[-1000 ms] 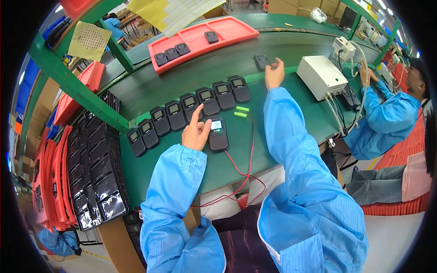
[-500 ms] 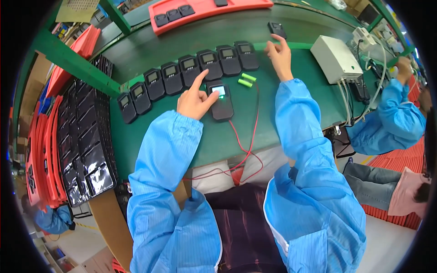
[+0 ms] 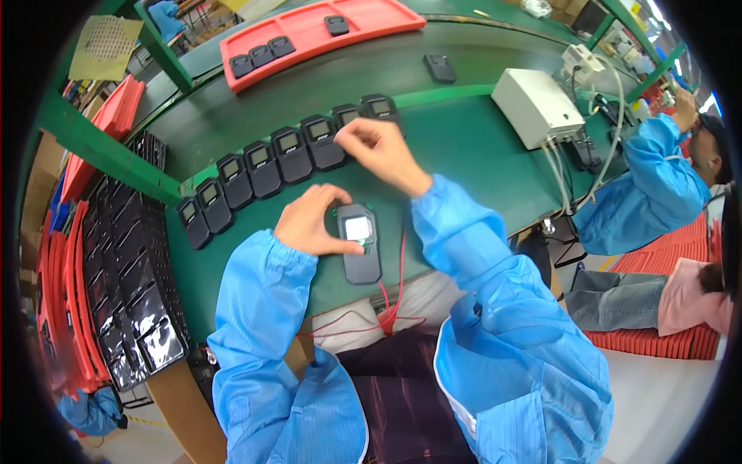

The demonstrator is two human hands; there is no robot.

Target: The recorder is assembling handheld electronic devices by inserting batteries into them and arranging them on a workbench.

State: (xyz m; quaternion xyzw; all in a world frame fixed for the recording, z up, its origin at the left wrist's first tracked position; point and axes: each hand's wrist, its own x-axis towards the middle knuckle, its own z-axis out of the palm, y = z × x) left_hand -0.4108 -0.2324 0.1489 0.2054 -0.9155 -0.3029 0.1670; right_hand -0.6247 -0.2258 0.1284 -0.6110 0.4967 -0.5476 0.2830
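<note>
Green matting covers the desk (image 3: 479, 155), which curves away toward a red tray (image 3: 363, 23) carrying a few more black units at its far side. Just in front of the person, a black handheld device with a lit screen (image 3: 360, 243) lies flat, and it serves as the landmark for all else. The left hand (image 3: 309, 220) is curled against the left edge of that device, thumb and fingers touching its side, so the unit is steadied rather than lifted. The right hand (image 3: 379, 151) is held just beyond the device, fingers pinched narrowly over the near end of a row of identical black devices (image 3: 282, 158) that runs away to the left; whether anything small is gripped between those fingers cannot be told. Red test leads (image 3: 394, 298) trail from the near side of the device toward the person's lap. A white box (image 3: 537, 104) with cables stands well to the right of the device. For the step to be done well, the lit device should be kept pressed flat by the left hand so the leads are not tugged loose, and the row should be touched lightly so that neighbouring units are not pushed out of line.
</note>
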